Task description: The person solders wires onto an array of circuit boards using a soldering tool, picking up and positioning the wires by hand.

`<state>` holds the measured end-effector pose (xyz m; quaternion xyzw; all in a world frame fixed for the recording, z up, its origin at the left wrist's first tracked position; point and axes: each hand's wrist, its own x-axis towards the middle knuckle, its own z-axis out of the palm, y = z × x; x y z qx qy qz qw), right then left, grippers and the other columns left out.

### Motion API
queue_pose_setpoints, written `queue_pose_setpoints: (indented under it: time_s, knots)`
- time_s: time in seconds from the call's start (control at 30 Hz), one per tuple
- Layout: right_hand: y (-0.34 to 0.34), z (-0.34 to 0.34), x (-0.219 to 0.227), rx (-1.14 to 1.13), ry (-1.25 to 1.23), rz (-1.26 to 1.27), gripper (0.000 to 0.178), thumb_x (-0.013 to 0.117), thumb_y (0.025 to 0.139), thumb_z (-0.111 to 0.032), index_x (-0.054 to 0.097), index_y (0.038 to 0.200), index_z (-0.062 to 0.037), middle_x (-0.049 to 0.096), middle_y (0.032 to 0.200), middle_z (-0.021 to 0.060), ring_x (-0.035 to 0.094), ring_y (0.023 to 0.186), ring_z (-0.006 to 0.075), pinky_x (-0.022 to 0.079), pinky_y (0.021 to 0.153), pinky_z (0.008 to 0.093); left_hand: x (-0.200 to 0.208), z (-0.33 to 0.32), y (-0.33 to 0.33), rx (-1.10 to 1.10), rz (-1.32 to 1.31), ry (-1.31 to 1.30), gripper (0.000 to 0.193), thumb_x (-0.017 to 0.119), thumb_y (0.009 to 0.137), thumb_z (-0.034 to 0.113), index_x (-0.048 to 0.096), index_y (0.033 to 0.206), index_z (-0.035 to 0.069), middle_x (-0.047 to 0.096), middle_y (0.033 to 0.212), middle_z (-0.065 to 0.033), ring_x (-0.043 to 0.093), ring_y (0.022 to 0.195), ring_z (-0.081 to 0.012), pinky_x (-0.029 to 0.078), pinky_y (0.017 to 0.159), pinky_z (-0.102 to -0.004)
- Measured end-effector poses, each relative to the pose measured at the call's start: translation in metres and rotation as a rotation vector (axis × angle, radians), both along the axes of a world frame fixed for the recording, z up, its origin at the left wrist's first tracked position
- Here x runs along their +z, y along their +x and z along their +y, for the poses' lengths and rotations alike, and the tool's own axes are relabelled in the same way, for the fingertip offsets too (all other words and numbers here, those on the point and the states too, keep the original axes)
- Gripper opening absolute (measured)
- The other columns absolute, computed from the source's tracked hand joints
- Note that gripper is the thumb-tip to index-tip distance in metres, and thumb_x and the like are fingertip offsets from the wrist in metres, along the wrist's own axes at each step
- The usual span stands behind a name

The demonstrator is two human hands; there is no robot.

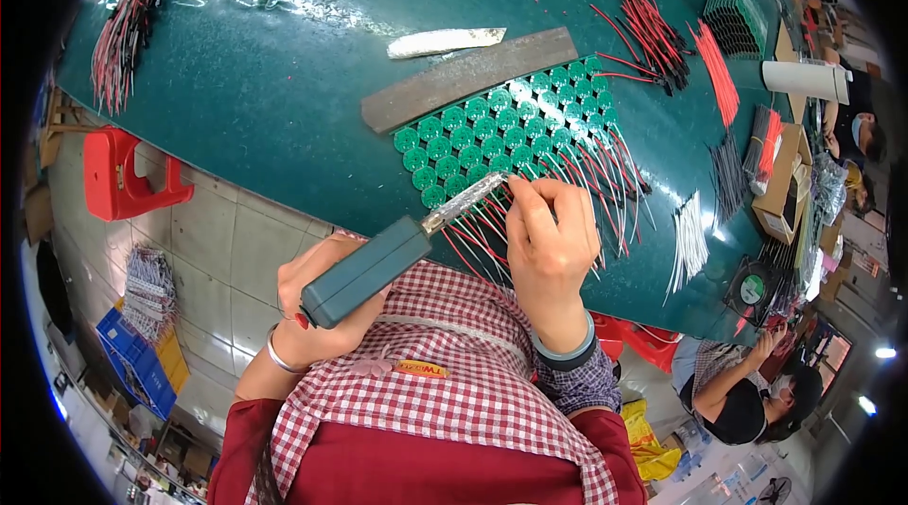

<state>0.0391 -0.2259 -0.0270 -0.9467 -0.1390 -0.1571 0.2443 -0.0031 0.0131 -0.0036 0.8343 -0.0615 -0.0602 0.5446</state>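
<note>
My left hand [326, 292] is closed round a soldering gun [369, 270] with a dark green body, its silver barrel slanting up to the right. The tip reaches the lower edge of a panel of round green circuit boards [501, 136]. Beside that tip my right hand [553, 235] pinches finger and thumb together; what is between them is too small to make out. Red, white and black wires [605, 179] fan out from the boards on the right side, and some pass under my right hand.
A grey-brown bar [473, 78] lies along the panel's far edge, with a whitish strip [445, 42] behind it. Bundles of red-and-black wires [653, 37], red tubes [716, 75] and white wires [689, 240] lie to the right. A small fan [750, 288] stands near the table edge; a red stool [132, 174] is at left.
</note>
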Motion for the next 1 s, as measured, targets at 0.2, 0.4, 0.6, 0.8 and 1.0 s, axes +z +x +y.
queue_pose_setpoints:
  time_s: [0.2, 0.4, 0.6, 0.8, 1.0]
  knots:
    - [0.000, -0.001, -0.001, 0.004, 0.001, 0.004, 0.033, 0.071, 0.071, 0.007, 0.069, 0.103, -0.0008, 0.059, 0.089, 0.0106, 0.057, 0.077, 0.0259, 0.048, 0.063, 0.0363, 0.000, 0.003, -0.003, 0.042, -0.055, 0.004, 0.023, 0.074, 0.074, 0.000, 0.069, 0.096, -0.004, 0.066, 0.084, -0.0143, 0.064, 0.069, -0.0232, 0.049, 0.062, -0.0307]
    - [0.002, -0.001, -0.001, -0.001, 0.001, 0.000, 0.032, 0.071, 0.072, 0.007, 0.069, 0.103, -0.0007, 0.059, 0.089, 0.0106, 0.057, 0.077, 0.0263, 0.048, 0.063, 0.0365, -0.003, 0.014, -0.009, 0.148, -0.085, 0.074, 0.025, 0.073, 0.072, -0.003, 0.070, 0.097, -0.003, 0.067, 0.085, -0.0135, 0.067, 0.071, -0.0255, 0.053, 0.064, -0.0311]
    - [0.004, 0.002, 0.003, 0.005, 0.006, -0.012, 0.028, 0.070, 0.072, 0.008, 0.070, 0.099, -0.0003, 0.060, 0.088, 0.0112, 0.059, 0.077, 0.0272, 0.049, 0.063, 0.0378, -0.004, 0.025, 0.001, 0.424, -0.096, -0.002, 0.027, 0.078, 0.076, 0.003, 0.070, 0.101, -0.002, 0.069, 0.090, -0.0107, 0.067, 0.075, -0.0196, 0.053, 0.069, -0.0302]
    - [-0.002, -0.002, 0.001, -0.014, -0.017, -0.023, 0.031, 0.071, 0.070, 0.012, 0.070, 0.098, 0.0001, 0.060, 0.087, 0.0115, 0.058, 0.075, 0.0271, 0.049, 0.062, 0.0378, 0.031, 0.059, 0.062, 0.781, -0.473, 0.059, 0.030, 0.076, 0.083, 0.000, 0.068, 0.111, 0.000, 0.069, 0.105, -0.0054, 0.064, 0.093, -0.0140, 0.051, 0.087, -0.0300]
    - [-0.006, 0.004, 0.003, -0.006, 0.023, -0.013, 0.029, 0.071, 0.070, 0.012, 0.070, 0.097, -0.0009, 0.060, 0.086, 0.0115, 0.059, 0.075, 0.0269, 0.049, 0.063, 0.0377, 0.019, 0.104, 0.170, 0.796, -0.490, 0.392, 0.029, 0.080, 0.078, 0.015, 0.069, 0.095, -0.005, 0.072, 0.086, -0.0065, 0.063, 0.072, -0.0153, 0.051, 0.069, -0.0315]
